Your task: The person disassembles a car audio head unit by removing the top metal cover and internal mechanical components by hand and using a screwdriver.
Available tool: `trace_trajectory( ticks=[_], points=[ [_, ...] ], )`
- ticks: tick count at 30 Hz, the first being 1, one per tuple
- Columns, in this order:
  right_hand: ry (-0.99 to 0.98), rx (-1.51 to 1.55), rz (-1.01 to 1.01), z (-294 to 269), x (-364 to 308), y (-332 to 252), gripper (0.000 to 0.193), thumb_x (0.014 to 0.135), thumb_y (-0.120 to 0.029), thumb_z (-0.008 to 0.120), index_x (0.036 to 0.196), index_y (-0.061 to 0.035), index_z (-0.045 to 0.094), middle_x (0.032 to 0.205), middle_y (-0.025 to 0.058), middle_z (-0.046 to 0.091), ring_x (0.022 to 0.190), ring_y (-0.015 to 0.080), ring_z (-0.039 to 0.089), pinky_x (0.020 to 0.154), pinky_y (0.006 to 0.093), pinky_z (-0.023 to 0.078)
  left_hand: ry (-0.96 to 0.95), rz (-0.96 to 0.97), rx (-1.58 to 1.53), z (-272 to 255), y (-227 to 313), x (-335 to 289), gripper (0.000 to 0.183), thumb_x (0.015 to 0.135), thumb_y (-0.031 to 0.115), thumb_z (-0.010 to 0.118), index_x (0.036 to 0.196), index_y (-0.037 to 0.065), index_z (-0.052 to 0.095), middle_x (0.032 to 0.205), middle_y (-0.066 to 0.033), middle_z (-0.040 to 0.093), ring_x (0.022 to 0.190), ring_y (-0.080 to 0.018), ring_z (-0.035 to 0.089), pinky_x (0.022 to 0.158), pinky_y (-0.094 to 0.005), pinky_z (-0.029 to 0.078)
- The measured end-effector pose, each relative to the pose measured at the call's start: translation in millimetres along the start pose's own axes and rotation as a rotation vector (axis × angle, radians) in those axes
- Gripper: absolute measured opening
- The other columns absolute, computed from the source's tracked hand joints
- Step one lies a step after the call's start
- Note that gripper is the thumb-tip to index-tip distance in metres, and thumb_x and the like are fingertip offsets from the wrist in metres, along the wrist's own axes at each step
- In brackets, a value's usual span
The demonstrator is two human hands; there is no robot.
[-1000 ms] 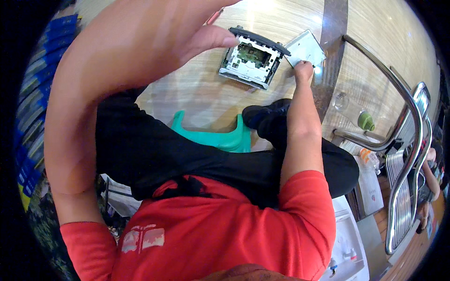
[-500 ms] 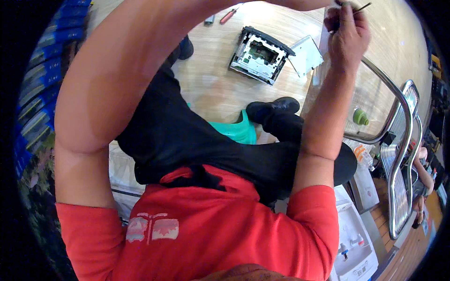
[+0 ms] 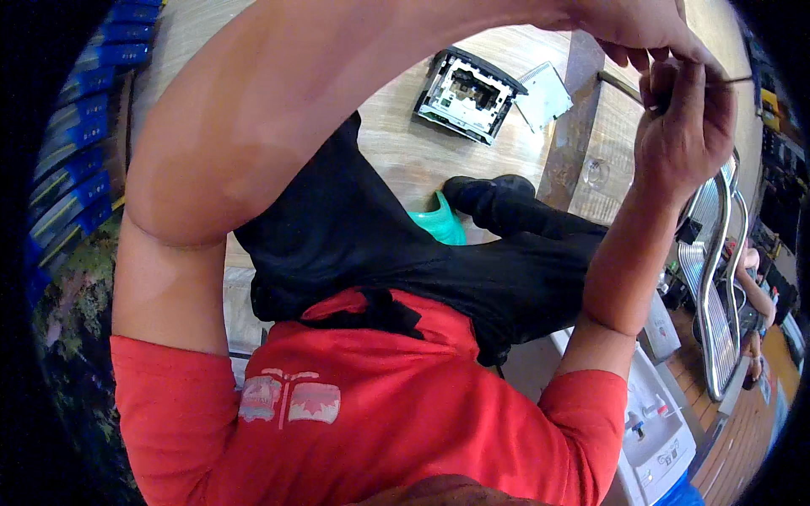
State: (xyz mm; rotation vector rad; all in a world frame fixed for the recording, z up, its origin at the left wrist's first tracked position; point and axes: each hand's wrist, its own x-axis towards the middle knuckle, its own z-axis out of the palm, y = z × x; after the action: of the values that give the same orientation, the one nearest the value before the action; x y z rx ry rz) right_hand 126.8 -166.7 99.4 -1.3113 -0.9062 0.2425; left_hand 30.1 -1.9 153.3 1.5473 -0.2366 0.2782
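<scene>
Up at the far right, my right hand [image 3: 685,135] is closed around a thin dark rod [image 3: 739,80], which sticks out past the fingers to the right. My left hand [image 3: 629,24] reaches across from the left with curled fingers, their tips meeting those of the right hand. What lies between the two hands is mostly hidden. Beyond my legs, an opened electronic unit [image 3: 456,115] with a black front and pale metal frame lies on the light wooden surface. Beside it rests a thin white metal cover plate [image 3: 544,97].
A green plastic stool [image 3: 440,223] shows between my legs. Metal-framed chairs [image 3: 715,278] stand to the right, and another person [image 3: 753,291] is behind them. A white appliance panel [image 3: 654,422] lies at the lower right. Blue packages [image 3: 80,169] are stacked along the left.
Both hands have moved right and lower in the picture, and more of my left hand shows. A red-handled screwdriver seen before at the top is out of sight.
</scene>
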Motion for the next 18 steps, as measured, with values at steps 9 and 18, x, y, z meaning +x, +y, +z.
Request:
trace_trajectory(
  ticks=[9,18],
  points=[
    [0.256,-0.243,-0.074,-6,-42,-18,0.011,0.092,-0.003,0.057,0.099,0.0044,0.062,0.077,0.0066,0.064,0.056,0.0059,0.050,0.048,0.0181,0.037,-0.155,-0.168,0.221,18,-7,-7,0.036,0.095,0.022,0.052,0.095,-0.012,0.063,0.085,-0.0243,0.065,0.079,-0.0310,0.064,0.073,-0.0374,0.051],
    [0.247,-0.245,-0.056,-15,-51,1,0.013,0.091,0.000,0.059,0.102,0.0067,0.061,0.080,0.0095,0.065,0.058,0.0080,0.053,0.050,0.0190,0.040,-0.078,-0.432,0.330,41,1,6,0.037,0.095,0.026,0.050,0.089,-0.009,0.062,0.081,-0.0194,0.063,0.072,-0.0266,0.061,0.067,-0.0359,0.048]
  ],
)
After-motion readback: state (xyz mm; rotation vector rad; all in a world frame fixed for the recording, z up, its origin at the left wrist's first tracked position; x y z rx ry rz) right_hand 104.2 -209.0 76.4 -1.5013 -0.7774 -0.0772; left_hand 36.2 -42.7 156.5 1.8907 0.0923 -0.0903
